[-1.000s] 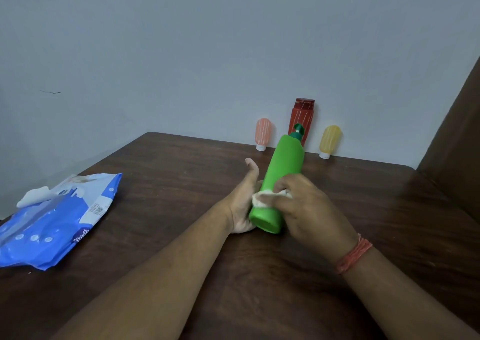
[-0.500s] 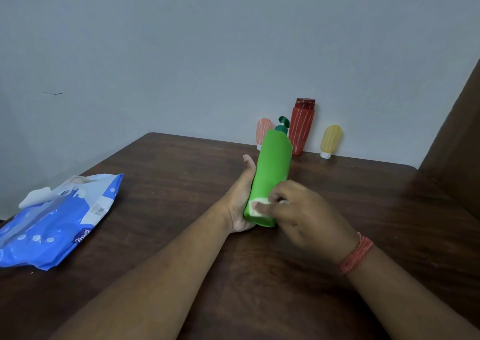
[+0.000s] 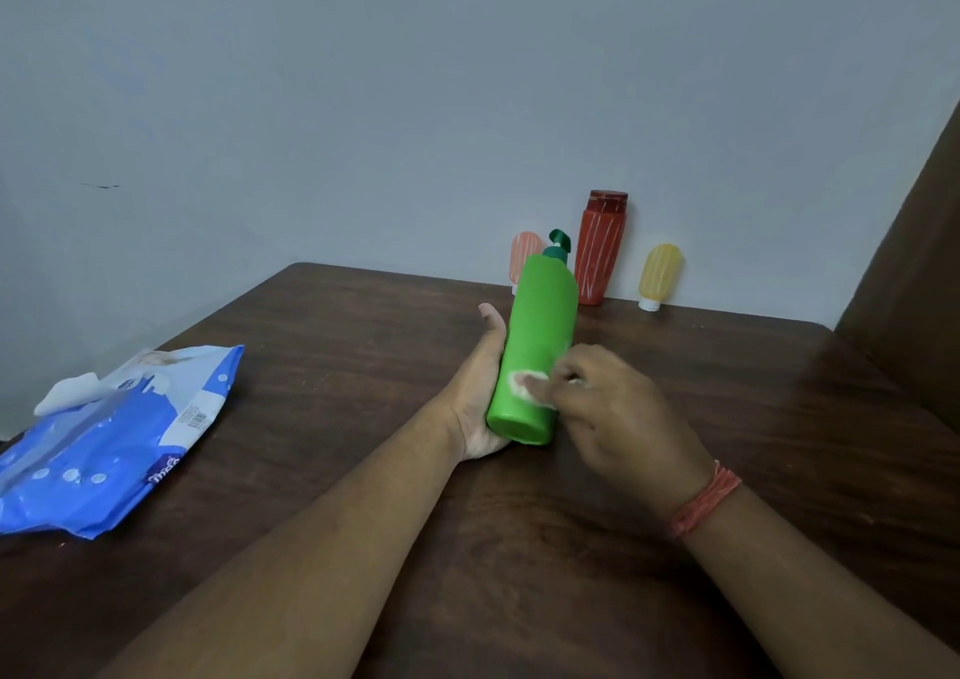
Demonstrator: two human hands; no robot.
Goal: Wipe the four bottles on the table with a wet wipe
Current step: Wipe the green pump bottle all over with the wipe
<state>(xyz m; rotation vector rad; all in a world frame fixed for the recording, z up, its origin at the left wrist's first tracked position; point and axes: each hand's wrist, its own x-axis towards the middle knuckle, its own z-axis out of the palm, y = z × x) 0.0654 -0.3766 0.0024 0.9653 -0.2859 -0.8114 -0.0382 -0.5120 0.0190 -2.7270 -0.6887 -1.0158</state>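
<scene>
Bottle wiping | I'm cradling green bottle tilted in left hand, fingers curled round it for steadiness | right hand pinching wet wipe against its side.

No legible text on wipes pack

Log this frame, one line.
step: wiping green bottle | left hand: holds bottle | right hand: rubs wipe on it | others: by wall

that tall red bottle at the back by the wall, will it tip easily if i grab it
Probably somewhat tippy: the red bottle is tall, stands upright on a narrower base, and seems to widen upward. The wall behind may stop a backward fall. Its smooth-looking plastic could be slippery after wiping. How full or heavy it is cannot be told.
</scene>
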